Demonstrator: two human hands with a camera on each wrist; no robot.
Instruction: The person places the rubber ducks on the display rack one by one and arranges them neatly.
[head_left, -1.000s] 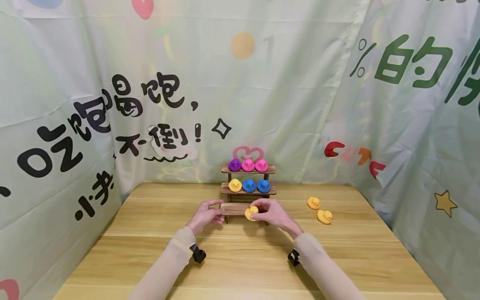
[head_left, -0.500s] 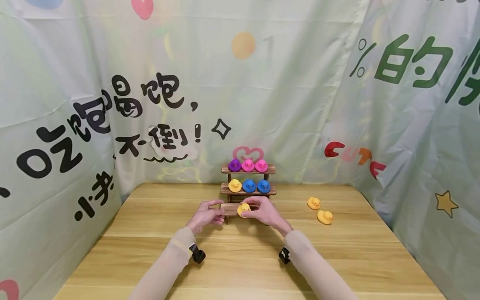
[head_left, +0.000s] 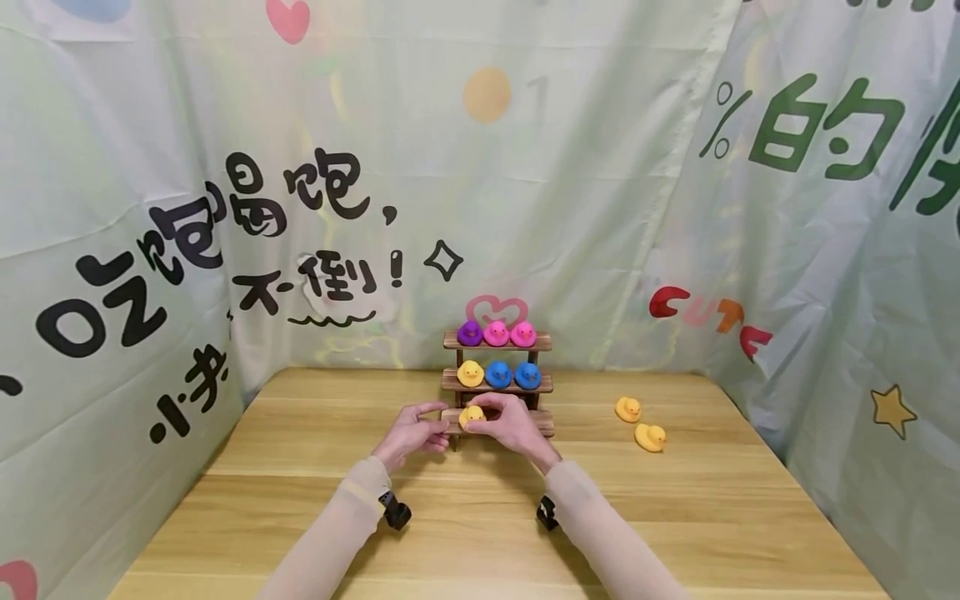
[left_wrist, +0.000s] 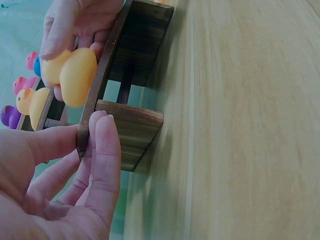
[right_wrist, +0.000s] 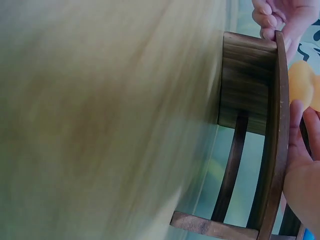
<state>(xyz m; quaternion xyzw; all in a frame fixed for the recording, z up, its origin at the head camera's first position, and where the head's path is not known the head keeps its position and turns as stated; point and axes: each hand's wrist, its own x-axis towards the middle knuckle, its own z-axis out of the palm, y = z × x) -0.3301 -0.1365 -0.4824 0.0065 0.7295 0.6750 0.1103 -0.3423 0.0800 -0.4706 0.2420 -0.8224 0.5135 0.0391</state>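
Note:
My right hand (head_left: 510, 423) pinches a yellow rubber duck (left_wrist: 78, 77) at the left part of the lowest step of a small wooden display shelf (head_left: 538, 423). In the left wrist view the duck's base meets or nearly meets that step. My left hand (head_left: 412, 435) pinches the left end of the same step between thumb and fingers. Above, the middle step bears another yellow duck (head_left: 470, 373) and two blue ducks (head_left: 498, 374). On the top step are a purple duck (head_left: 470, 333) and two pink ducks (head_left: 497, 333).
Two loose yellow ducks (head_left: 650, 437) lie on the wooden table (head_left: 480, 533) to the right of the shelf. A printed cloth backdrop (head_left: 570, 208) hangs behind and along both sides of the table.
My right hand has carried the yellow duck leftward along the lowest step, from right of its middle to its left part. My left hand has stayed at the shelf's end.

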